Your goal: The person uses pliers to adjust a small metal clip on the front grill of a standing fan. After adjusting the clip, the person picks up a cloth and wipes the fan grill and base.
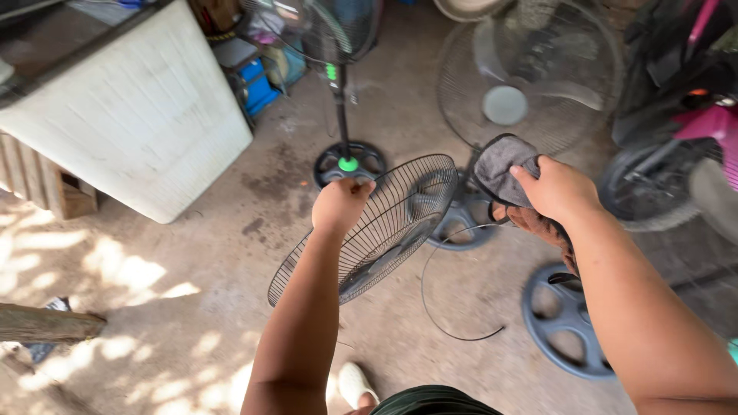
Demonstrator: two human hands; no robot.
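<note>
My left hand (340, 203) grips the rim of a round black wire fan guard (388, 230) and holds it tilted above the concrete floor. My right hand (560, 189) holds a grey cloth (500, 165) bunched against the guard's upper right edge. A brownish part of the cloth (538, 224) hangs under my wrist. A thin black ring (442, 307) dangles below the guard, just over the floor.
A standing fan with a green-buttoned pole and round base (348, 161) is ahead. A second fan with its grille and blades (530, 77) stands behind my right hand. A grey round fan base (565, 323) lies lower right. A white slanted board (138, 115) is left, a pink motorbike (684, 131) right.
</note>
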